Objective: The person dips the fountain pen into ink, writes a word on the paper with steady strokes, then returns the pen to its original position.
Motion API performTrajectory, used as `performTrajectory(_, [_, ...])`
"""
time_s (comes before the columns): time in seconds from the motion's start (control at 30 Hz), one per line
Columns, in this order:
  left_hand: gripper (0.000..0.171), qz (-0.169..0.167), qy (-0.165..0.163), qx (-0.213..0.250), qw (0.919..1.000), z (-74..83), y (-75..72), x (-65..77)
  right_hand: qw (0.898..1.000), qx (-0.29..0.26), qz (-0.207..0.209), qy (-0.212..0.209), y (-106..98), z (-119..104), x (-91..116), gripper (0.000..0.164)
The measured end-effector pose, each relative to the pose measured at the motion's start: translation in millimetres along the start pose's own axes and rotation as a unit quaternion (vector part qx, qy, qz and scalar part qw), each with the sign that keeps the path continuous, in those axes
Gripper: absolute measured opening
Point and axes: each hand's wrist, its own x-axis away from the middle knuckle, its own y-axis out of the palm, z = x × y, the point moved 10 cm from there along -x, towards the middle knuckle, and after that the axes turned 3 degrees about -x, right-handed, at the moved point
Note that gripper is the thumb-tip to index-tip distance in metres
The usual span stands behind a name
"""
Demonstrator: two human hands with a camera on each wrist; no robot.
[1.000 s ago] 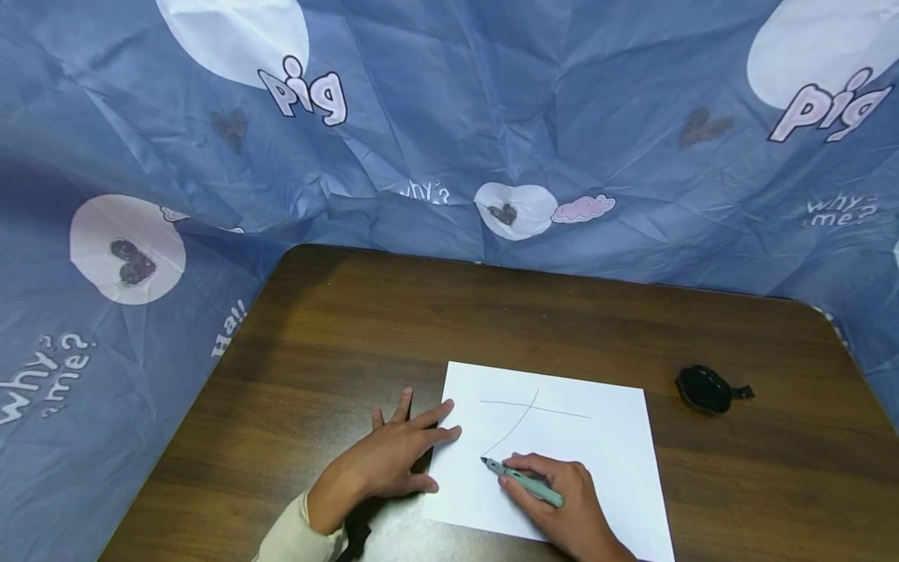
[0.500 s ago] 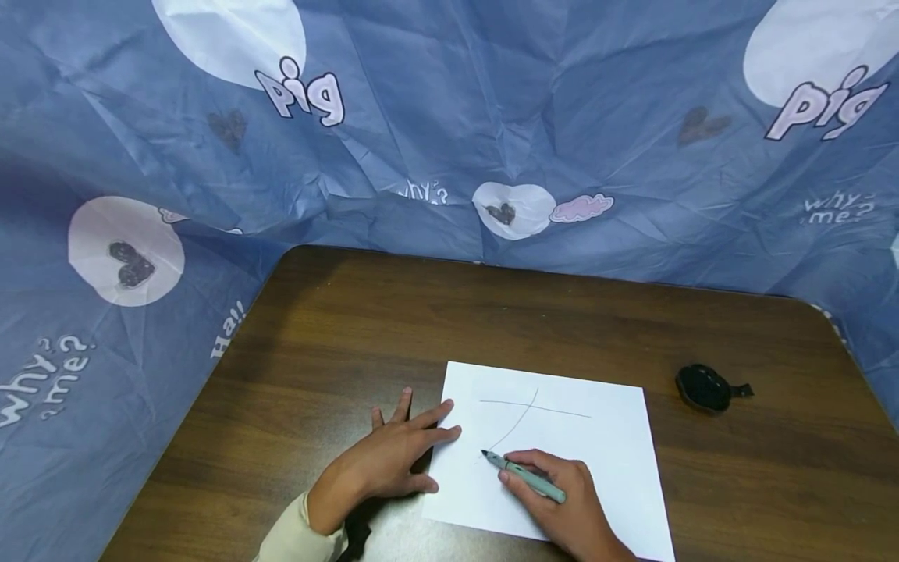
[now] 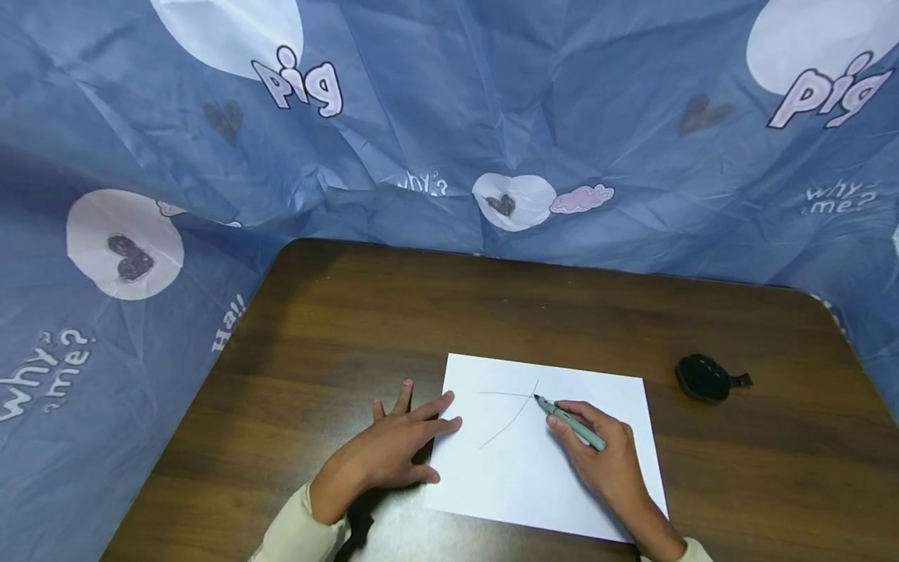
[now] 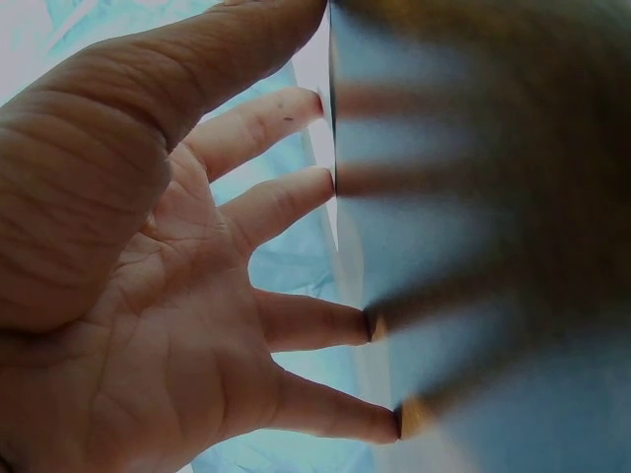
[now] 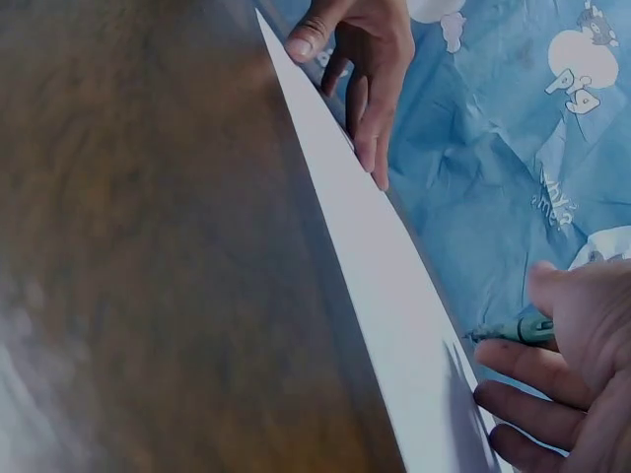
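A white sheet of paper (image 3: 520, 476) lies on the brown wooden table, bearing a thin near-level line crossed by a slanting curved stroke. My right hand (image 3: 607, 453) pinches a grey-green pen (image 3: 579, 427) between thumb and fingers, its dark tip right where the two strokes cross. In the right wrist view the pen (image 5: 527, 329) shows partly behind the fingers. My left hand (image 3: 393, 449) spreads its fingers over the paper's left edge, thumb and two fingers on the sheet, the others on the wood. Its palm (image 4: 177, 325) and straight fingertips pressed down show in the left wrist view.
A small black pan-shaped object (image 3: 705, 378) with a short handle lies on the table (image 3: 393, 312) to the right of the paper. A blue printed cloth (image 3: 407, 117) hangs behind the table and along its left side.
My right hand has carried the pen up and to the right, from the lower end of the curved stroke to the crossing. My left hand stays in place on the paper's edge.
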Motion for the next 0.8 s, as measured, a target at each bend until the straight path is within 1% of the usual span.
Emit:
performTrajectory(0.13, [0.072,-0.003,-0.004,0.002,1.0000,-0.6,0.3,-0.4,1.000,-0.002,-0.008,-0.001,2.8,0.4,0.2,0.025])
performTrajectory(0.5, [0.072,0.000,-0.003,0.004,1.0000,0.6,-0.6,-0.5,1.000,0.010,-0.005,-0.015,1.9,-3.7,0.0,0.026])
performTrajectory(0.8, [0.071,-0.002,-0.004,0.000,1.0000,0.6,-0.3,-0.7,1.000,0.008,-0.001,-0.020,2.1,-4.3,0.9,0.023])
